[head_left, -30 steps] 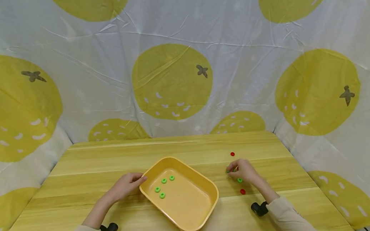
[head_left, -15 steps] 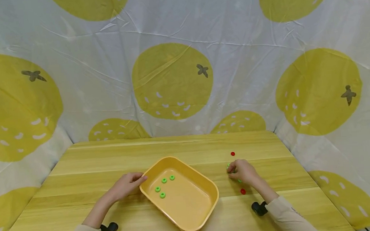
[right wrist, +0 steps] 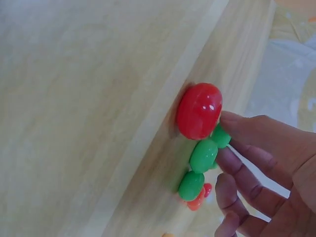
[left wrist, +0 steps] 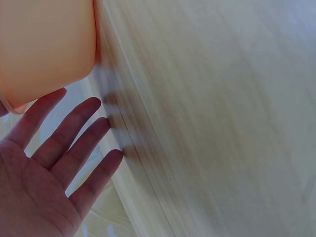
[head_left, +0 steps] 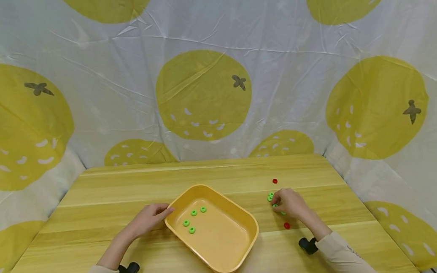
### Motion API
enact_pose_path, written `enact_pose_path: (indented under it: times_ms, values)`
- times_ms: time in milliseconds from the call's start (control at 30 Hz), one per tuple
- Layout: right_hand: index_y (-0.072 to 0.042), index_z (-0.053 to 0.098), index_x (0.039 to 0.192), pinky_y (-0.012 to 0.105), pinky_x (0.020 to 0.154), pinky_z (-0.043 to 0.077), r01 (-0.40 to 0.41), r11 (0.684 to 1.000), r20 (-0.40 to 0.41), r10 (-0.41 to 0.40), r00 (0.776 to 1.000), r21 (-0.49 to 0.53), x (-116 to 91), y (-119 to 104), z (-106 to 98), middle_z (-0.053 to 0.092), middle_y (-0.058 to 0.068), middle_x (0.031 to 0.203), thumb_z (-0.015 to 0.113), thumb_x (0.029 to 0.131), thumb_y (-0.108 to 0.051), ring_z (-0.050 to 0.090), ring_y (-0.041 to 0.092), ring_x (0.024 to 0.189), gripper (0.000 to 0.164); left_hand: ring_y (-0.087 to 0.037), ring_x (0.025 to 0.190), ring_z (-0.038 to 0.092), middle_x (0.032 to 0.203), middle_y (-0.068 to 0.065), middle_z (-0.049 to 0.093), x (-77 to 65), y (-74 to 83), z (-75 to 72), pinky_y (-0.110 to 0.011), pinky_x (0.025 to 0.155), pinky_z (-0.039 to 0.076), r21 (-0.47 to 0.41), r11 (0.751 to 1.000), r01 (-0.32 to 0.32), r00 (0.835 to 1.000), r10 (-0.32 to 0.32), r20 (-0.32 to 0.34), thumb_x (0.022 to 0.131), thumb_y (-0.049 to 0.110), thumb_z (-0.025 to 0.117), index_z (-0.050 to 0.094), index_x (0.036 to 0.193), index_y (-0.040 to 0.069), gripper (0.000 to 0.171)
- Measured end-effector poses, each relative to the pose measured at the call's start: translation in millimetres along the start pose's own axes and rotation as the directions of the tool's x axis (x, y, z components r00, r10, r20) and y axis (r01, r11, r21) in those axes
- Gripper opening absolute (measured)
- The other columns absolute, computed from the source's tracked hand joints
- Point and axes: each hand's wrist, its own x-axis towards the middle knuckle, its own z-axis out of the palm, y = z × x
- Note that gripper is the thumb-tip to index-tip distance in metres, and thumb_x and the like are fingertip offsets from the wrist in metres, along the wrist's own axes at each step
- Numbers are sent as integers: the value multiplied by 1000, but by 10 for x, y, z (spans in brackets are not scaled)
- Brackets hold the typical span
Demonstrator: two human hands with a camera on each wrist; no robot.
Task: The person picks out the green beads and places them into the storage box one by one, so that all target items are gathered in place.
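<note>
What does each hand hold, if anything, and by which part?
Left hand: the tray, by its left rim. Right hand: at a green bead; whether pinched, unclear.

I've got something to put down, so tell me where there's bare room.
Bare: the wooden tabletop left of the left hand and beyond the orange tray, before the fruit-print cloth. Crowded: around the right hand, where green beads and red beads lie.

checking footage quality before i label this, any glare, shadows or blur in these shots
Head view: fairly even light on the tray; left wrist: dim, soft shadows by the left fingers on the table, whose grain looks blurred; right wrist: bright glints on the red bead.
</note>
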Motion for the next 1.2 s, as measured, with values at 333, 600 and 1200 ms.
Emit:
enact_pose_path:
  times_ms: [333,600,1200]
  values:
    - [-5,72,88,22,60,43,78,974,-103,-57,993,211,54,107,-133,70,5,82,73,80,-10,53,11,68,10,-23,101,64,97,2,72,-7,5,-4,-46,88,48,5,1000,-2,1000,2,2,100,39,42,66,115,12,40]
    - [-3,71,100,23,58,48,104,898,-209,-14,978,428,91,91,-193,70,14,97,72,83,-20,60,16,76,25,-26,104,63,97,1,72,-11,13,-4,-49,90,47,-2,1000,10,1000,-10,-2,99,40,43,65,116,11,40]
    - [-7,63,120,24,74,47,-113,596,4,180,984,795,278,-370,-292,64,-9,97,69,85,-33,55,16,91,44,-22,100,64,96,2,72,-6,12,-4,-44,87,48,13,1000,2,1000,-2,-4,100,38,42,66,114,12,38]
